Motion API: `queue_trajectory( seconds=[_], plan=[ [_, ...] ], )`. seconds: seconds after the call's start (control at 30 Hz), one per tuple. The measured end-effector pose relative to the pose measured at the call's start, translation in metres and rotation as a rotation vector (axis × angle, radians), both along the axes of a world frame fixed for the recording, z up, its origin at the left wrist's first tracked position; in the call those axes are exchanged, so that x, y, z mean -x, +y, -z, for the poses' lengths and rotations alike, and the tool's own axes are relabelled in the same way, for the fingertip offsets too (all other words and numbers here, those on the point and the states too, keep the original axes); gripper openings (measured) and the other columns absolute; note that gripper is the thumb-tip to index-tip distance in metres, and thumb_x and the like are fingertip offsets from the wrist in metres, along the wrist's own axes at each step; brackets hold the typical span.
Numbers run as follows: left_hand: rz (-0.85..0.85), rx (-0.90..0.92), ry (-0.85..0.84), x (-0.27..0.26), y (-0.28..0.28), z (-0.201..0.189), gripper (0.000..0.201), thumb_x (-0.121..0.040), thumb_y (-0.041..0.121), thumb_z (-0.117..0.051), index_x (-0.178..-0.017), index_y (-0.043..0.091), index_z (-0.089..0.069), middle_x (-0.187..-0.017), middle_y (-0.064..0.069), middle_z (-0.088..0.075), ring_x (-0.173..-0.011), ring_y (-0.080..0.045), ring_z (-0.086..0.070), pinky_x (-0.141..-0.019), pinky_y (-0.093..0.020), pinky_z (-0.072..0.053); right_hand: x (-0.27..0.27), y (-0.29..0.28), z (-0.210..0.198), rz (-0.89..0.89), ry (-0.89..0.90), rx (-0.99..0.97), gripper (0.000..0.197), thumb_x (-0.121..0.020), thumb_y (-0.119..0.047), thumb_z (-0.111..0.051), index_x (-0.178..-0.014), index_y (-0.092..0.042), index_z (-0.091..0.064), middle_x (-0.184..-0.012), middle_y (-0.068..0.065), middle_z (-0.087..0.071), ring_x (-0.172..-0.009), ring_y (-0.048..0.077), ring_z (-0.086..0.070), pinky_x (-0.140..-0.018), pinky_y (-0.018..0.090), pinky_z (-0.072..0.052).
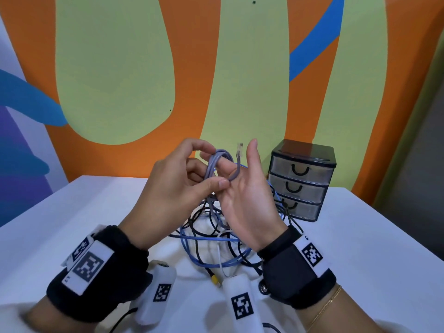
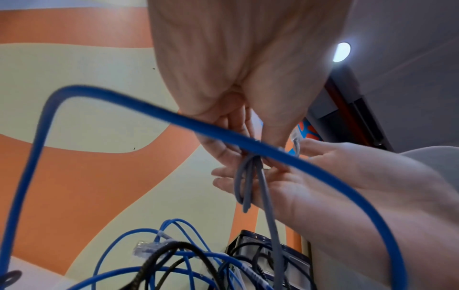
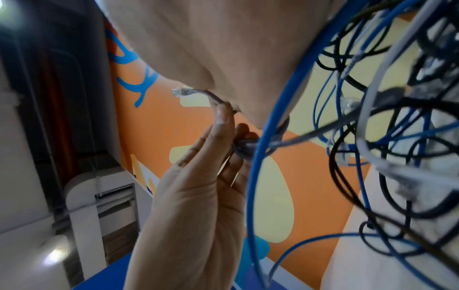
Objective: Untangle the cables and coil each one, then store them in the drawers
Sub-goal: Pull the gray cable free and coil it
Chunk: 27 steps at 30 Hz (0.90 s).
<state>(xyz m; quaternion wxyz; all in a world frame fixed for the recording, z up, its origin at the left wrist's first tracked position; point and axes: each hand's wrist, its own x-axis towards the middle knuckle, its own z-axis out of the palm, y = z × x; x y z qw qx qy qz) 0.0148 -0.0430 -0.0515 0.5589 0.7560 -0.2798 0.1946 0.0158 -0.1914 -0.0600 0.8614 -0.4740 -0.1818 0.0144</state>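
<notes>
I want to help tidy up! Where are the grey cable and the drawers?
grey cable [image 1: 211, 167]: head view, on its coiled loops.
drawers [image 1: 300, 186]: head view, on the middle drawer's front.

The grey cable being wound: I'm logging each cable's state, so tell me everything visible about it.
The grey cable is thin, round and pale lilac-grey, with a clear plastic plug standing up free at its end. Several turns are looped around the right hand's fingers, held above the table. The left hand pinches the strand at the loops. Its remaining length hangs down into the tangle of blue, black and white cables, so it is only partly coiled.
</notes>
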Motion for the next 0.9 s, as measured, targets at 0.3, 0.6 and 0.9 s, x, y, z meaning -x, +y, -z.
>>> queue_trajectory(
  seconds=[0.3,0.6,0.9],
  plan=[
    [0.128,0.486,0.137,-0.008,0.011,-0.012,0.040,-0.082,0.017,-0.081,-0.117,0.010,-0.065,-0.078,-0.012,-0.074,-0.070,-0.024,-0.068,-0.074,-0.031,-0.059,0.001,-0.018,-0.004,0.465,-0.030,0.214,0.028,-0.104,-0.033,-0.063,-0.116,-0.011,-0.076,-0.101,0.006,-0.074,-0.094,0.016,-0.066,-0.075,0.028,-0.057],
    [0.116,0.381,0.214,-0.010,0.010,-0.006,0.043,-0.078,0.015,-0.086,-0.119,0.009,-0.074,-0.089,-0.020,-0.078,-0.079,-0.030,-0.075,-0.087,-0.044,-0.065,0.008,-0.008,-0.006,0.152,-0.057,0.032,0.033,-0.111,-0.030,-0.047,-0.087,-0.010,-0.057,-0.069,0.004,-0.052,-0.070,0.018,-0.054,-0.077,0.029,-0.052],
    [0.075,0.137,0.353,-0.006,0.012,-0.004,0.009,-0.097,-0.002,-0.071,-0.094,-0.009,-0.077,-0.087,-0.025,-0.079,-0.080,-0.034,-0.081,-0.077,-0.033,-0.066,0.010,0.001,0.004,0.165,-0.352,0.339,0.040,-0.109,-0.027,-0.050,-0.078,-0.002,-0.055,-0.068,0.012,-0.028,-0.059,0.016,-0.029,-0.065,0.051,-0.028]
  ],
)
